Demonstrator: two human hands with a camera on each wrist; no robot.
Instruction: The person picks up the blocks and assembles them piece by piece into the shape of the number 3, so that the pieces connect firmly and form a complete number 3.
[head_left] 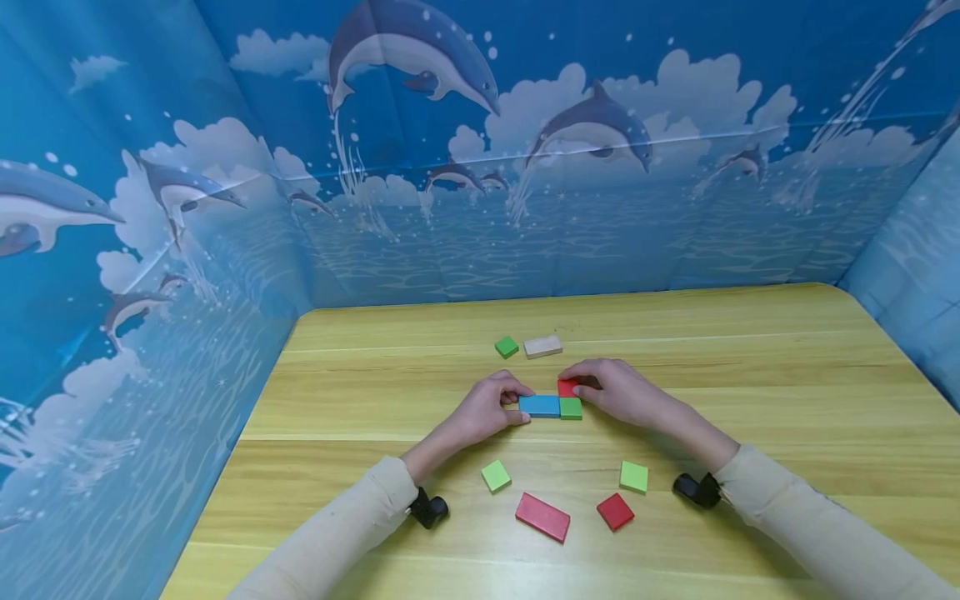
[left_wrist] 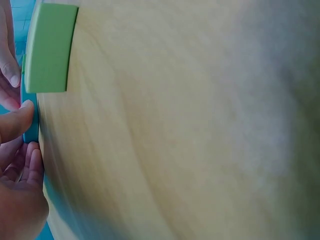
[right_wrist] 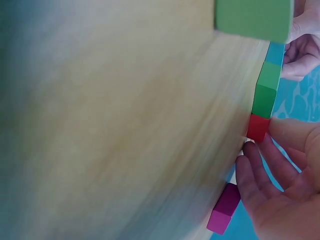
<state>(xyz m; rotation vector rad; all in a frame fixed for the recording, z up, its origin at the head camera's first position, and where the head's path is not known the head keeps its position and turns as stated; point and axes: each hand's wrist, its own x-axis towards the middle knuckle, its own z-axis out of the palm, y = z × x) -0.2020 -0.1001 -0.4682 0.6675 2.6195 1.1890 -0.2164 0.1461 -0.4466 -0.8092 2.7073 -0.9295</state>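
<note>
A blue backdrop printed with leaping dolphins (head_left: 480, 250) surrounds the far and side edges of a wood-grained worktop (head_left: 360, 367). Over it reach two beige sleeves, left sleeve (head_left: 337, 525) and right sleeve (head_left: 810, 508), each with one black wrist device, left device (head_left: 429, 507) and right device (head_left: 697, 490). The left hand (head_left: 487, 408) pinches the left end of a blue oblong block (head_left: 538, 406) near the middle of the worktop; the right hand (head_left: 618, 389) grips a red block (head_left: 567, 388), partly covered by its fingers. Nine blocks show in the head view. Three are oblong: the blue one, a pinkish-red block (head_left: 542, 517) lying aslant on the near side, and a pale block (head_left: 542, 347) on the far side. Two are red: the gripped one and a red square (head_left: 615, 512) nearer the person. Four are green: a small green block (head_left: 570, 408) touching the blue block's right end and the red block's near side, a far green block (head_left: 506, 347) just beside the pale one, and two light green squares, left square (head_left: 496, 476) and right square (head_left: 633, 477), well apart. The right wrist view shows one magenta block (right_wrist: 225, 207) near the right fingers; which head-view block it matches, if any, I cannot tell.
</note>
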